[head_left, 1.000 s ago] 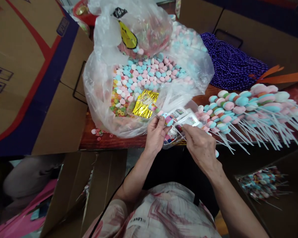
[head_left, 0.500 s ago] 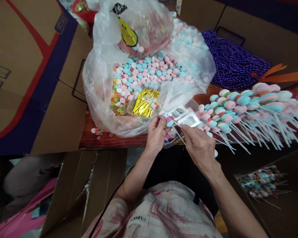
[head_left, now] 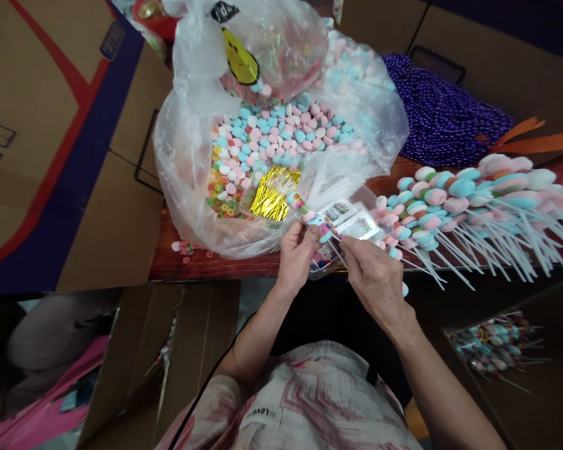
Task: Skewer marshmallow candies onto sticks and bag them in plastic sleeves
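Note:
Between the thumb and fingers of my left hand is a candy skewer, with pink, blue and multicoloured pieces on a white stick. My right hand is closed in a pinch right beside that stick, just below the candy; what its fingertips grip is too small to make out. Beyond my hands, a bundle of gold twist ties rests on a big clear plastic bag of pastel candies. Under and behind the skewer is a clear plastic box with printed cards.
Many finished-looking candy skewers are piled to the right, sticks jutting over the table edge. Purple bead strings lie behind them. Large cardboard boxes stand at left and back. Lower right, a box holds wrapped skewers. Loose candies dot the table.
Both hands stay close together at nearly the same spot. My right hand has shifted slightly left, its fingertips nearer the base of the candy. The view has moved a little.

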{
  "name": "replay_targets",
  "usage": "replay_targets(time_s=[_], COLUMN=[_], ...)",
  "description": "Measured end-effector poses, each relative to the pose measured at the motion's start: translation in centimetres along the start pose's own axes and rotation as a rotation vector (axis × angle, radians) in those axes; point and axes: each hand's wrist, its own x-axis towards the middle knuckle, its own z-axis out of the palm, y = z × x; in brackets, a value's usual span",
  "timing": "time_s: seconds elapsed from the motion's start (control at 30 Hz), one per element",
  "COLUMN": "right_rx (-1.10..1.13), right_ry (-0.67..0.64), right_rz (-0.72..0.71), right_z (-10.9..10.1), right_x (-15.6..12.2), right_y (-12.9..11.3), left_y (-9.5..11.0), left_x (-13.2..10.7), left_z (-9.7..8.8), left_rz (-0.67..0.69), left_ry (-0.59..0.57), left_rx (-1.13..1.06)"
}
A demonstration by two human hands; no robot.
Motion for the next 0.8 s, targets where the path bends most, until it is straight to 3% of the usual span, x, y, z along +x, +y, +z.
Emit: replay_targets(time_s=[0.3, 0.6, 0.8], right_rx=[0.034, 0.059, 0.284], right_ry=[-0.027, 0.022, -0.019], right_rz=[0.049, 0.109, 0.108], right_z=[-0.5, -0.3, -0.5], right_x=[-0.2, 0.1, 0.1], right_y=[-0.5, -1.1, -0.7], left_y=[-1.3, -1.0, -0.8], left_x=[0.3, 0.1, 0.0], left_z=[-1.6, -1.9, -1.7], left_rz=[0.086, 0.138, 0.082], left_ry=[-0.053, -0.08, -0.088], left_rx=[0.151, 0.282, 0.216])
